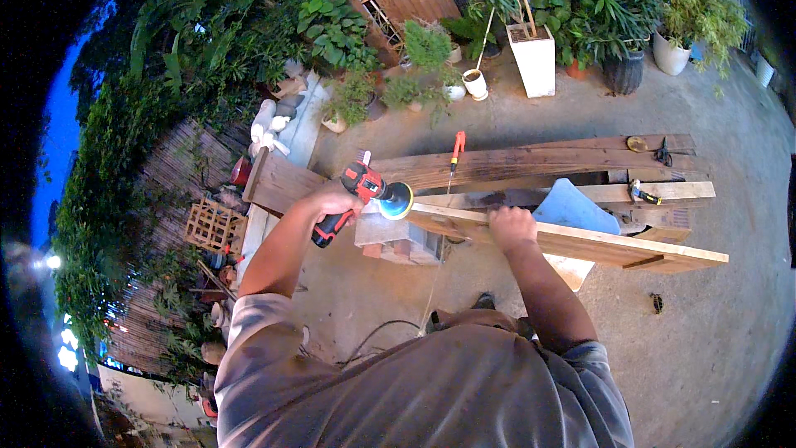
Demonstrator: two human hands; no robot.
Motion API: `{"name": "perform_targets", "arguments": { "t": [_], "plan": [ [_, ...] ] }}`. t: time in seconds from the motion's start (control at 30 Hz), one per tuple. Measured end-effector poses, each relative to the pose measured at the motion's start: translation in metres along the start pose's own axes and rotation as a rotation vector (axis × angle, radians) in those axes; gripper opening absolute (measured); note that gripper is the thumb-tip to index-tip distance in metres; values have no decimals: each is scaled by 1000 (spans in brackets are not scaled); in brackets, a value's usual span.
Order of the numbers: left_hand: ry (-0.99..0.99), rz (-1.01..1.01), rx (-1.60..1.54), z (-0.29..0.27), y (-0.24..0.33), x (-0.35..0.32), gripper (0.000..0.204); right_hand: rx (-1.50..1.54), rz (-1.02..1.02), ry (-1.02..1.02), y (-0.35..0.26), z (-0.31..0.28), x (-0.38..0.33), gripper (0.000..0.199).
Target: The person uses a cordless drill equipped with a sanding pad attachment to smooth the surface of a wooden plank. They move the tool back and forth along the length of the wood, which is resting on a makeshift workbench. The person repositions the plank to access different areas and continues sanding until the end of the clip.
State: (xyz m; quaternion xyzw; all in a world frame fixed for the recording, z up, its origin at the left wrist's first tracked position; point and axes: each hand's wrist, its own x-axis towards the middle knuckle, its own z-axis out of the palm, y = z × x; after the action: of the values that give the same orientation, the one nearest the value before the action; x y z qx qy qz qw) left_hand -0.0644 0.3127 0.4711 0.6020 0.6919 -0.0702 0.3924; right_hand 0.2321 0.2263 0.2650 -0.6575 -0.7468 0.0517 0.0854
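Observation:
My left hand (338, 201) is wrapped round the grip of a red and black cordless drill (361, 180). A round disc pad (397, 201) is fitted to its front, lit bluish-white on its near side. The pad sits at the left end of a long wooden board (605, 246); whether it touches the wood, I cannot tell. My right hand (513, 226) is closed over the top edge of that board, around its middle. The board stands on its long edge, slanting away to the right. Below its left end is a pale block-like support (400, 242).
Beyond the board lie long brown planks (539, 159), with an orange-handled tool (458, 152) and a hammer (643, 193) on or beside the wood. A blue plastic seat (574, 206) stands behind the board. Potted plants (532, 62) line the back. A dark cable (377, 333) crosses the floor.

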Motion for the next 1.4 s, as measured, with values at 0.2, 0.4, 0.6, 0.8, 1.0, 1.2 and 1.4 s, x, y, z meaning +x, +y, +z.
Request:
{"name": "perform_targets", "arguments": {
  "t": [0.2,0.4,0.6,0.8,1.0,1.2,1.4],
  "plan": [
    [22,-45,-9,-13,-26,23,9,0,-19,-18,3,10,2,22],
    [23,-9,-43,-6,-27,14,11,1,-3,-66,2,-3,-1,23],
    [85,-86,-26,-10,-25,10,10,17,28,-64,3,4,1,22],
    [56,9,-92,-11,-24,12,10,-30,-27,-1,5,9,1,20],
    [49,14,-25,-9,-17,2,10,-56,-34,111,5,15,-1,18],
    [64,-18,-29,-9,-21,3,10,-25,-18,118,4,16,2,20],
    [83,53,50,-12,-16,6,9,-20,22,120,1,12,0,19]
  ]
}}
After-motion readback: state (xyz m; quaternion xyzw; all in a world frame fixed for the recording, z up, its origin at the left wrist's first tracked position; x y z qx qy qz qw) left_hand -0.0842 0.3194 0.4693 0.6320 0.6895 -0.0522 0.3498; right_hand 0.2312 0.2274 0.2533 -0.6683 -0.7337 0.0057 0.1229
